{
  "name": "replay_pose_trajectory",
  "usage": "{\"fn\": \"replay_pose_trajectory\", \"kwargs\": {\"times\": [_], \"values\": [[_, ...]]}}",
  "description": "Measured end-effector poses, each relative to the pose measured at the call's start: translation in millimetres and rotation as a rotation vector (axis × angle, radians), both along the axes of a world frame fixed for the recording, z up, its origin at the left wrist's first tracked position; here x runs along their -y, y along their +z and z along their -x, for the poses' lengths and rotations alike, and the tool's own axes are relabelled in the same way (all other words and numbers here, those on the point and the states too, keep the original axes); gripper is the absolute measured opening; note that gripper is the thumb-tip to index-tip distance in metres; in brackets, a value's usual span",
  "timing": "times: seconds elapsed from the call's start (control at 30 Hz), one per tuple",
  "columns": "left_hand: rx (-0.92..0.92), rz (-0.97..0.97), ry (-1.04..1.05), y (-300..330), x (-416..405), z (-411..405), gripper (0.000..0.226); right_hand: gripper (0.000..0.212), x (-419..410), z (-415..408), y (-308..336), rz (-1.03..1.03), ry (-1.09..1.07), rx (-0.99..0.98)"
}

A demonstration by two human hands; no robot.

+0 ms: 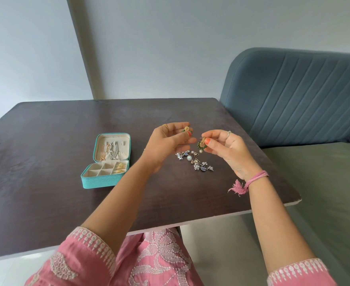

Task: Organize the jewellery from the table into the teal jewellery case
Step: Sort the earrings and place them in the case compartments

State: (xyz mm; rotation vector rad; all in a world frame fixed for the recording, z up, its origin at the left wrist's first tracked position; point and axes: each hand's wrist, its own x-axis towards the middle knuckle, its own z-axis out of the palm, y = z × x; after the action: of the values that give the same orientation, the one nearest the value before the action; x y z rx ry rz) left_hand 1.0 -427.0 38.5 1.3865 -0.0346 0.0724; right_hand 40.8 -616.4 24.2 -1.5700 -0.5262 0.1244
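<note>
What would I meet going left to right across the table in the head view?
Teal jewellery case → left hand holding a green-gold earring → right hand holding its match → blue bench.

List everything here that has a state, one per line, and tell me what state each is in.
Teal jewellery case: open, lid upright, chains in the lid, gold pieces in the right compartments.
Left hand: raised, fingers pinching a gold and green earring.
Right hand: raised, fingers pinching the matching earring, its pearl drop hanging.
Loose jewellery pile: lying on the table, not yet sorted.
</note>
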Motion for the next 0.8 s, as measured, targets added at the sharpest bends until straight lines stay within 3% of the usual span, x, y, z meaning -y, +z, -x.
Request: {"fn": "replay_pose_trajectory", "kwargs": {"times": [0.1,0.37,0.53,0.8], "values": [[-0.033,-0.014,0.025,2,-10,4,0.018,0.015,-4,0,-1,0.014,0.007,-0.008],[-0.059,-0.321,0.052,0,-58,21,0.021,0.014,-27,5,-5,0.04,0.034,0.015],[-0.186,-0.351,-0.024,-5,-83,24,0.018,0.018,-52,5,-17,0.09,0.05,-0.051],[-0.319,-0.817,-0.102,-13,-90,15,0.017,0.014,-92,13,-38,0.15,0.079,-0.285]]}}
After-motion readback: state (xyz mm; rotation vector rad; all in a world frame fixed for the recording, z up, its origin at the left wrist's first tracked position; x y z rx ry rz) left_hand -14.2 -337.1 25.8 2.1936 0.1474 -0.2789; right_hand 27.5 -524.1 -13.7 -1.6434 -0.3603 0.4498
